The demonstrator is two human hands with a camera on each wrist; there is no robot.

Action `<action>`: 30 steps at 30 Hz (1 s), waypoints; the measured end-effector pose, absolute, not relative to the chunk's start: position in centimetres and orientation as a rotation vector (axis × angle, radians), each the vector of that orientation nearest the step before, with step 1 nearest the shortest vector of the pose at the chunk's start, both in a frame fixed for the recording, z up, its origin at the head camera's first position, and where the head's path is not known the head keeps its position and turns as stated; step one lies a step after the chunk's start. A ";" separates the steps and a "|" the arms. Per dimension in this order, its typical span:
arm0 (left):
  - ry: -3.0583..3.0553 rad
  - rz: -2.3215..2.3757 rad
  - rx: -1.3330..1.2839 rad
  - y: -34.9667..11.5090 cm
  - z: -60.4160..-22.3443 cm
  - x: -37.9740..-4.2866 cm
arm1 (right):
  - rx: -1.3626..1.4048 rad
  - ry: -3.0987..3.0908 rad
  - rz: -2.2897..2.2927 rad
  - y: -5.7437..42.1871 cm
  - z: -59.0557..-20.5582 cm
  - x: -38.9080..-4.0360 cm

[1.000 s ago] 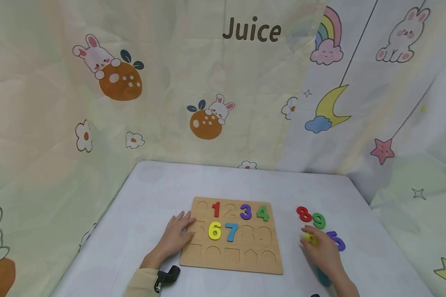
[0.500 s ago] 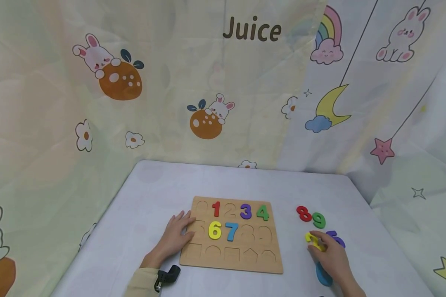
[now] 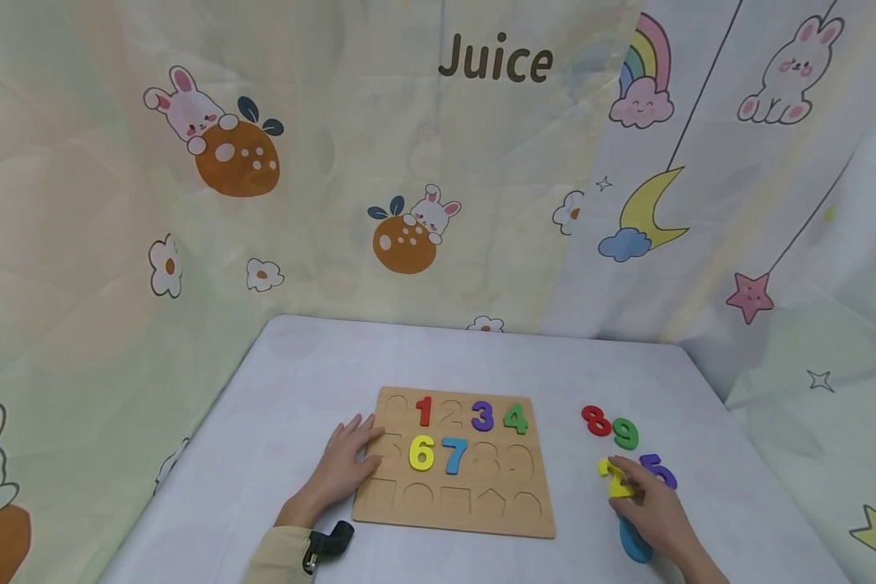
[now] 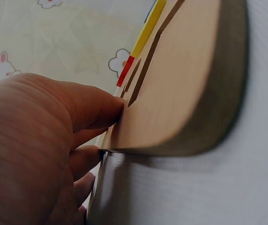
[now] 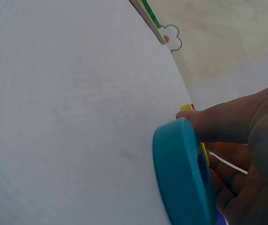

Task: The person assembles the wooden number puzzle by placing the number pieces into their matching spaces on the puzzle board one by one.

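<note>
My left hand rests at the left edge of a wooden number puzzle board. Its fingers lie nearly straight, and in the left wrist view the thumb touches the board's top near a corner. To the right of the board, my right hand pinches a yellow number 2 piece between thumb and fingers, which cover part of it. Just below that hand is a blue number 0 piece, partly hidden; it looms large in the right wrist view. A purple 5 lies beside the fingers.
Red 8 and green 9 pieces lie beyond my right hand. The board bears a red 1, purple 3, green 4, yellow 6 and blue 7. A printed cloth hangs behind the table.
My right hand has shifted slightly right and nearer, away from the 8 and 9. The yellow 2 now shows more between its fingers. The left hand and board stay put.
</note>
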State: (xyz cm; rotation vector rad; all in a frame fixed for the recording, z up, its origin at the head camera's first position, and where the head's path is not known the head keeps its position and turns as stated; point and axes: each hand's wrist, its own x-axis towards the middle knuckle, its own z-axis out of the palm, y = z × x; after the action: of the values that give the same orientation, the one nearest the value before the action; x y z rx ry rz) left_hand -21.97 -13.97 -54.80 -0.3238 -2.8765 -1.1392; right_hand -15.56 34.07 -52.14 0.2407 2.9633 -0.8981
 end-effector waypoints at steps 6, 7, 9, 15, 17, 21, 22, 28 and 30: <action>-2.880 -1.136 -0.323 -14.0 -54.9 -22.1 | 0.262 2.957 -0.887 34.2 -52.1 -15.8; -2.881 -1.133 -0.322 -14.0 -54.9 -22.1 | 0.261 2.957 -0.885 34.2 -52.1 -15.9; -2.878 -1.136 -0.324 -14.0 -54.9 -22.1 | 0.261 2.957 -0.887 34.1 -52.1 -16.0; -2.874 -1.146 -0.331 -14.0 -54.9 -22.1 | 0.233 3.020 -0.902 33.8 -52.5 -16.2; -2.873 -1.147 -0.331 -14.1 -54.8 -22.1 | 0.221 3.043 -0.896 33.6 -52.6 -16.3; -2.867 -1.153 -0.333 -14.1 -54.8 -22.1 | 0.181 3.072 -0.883 32.8 -52.8 -16.5; -2.865 -1.152 -0.333 -14.1 -54.8 -22.1 | 0.168 3.074 -0.883 32.5 -52.8 -16.6; -2.863 -1.150 -0.346 -14.1 -54.9 -22.1 | 0.117 3.062 -0.899 30.6 -52.8 -17.1; -2.858 -1.153 -0.351 -14.1 -54.9 -22.0 | 0.109 3.054 -0.906 30.1 -52.8 -17.1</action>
State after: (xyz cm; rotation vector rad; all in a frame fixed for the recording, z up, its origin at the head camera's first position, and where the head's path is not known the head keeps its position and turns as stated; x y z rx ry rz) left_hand -22.04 -14.12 -54.92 -0.3513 -2.8579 -1.1526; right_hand -17.13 30.08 -52.77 0.1091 3.0537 -0.9057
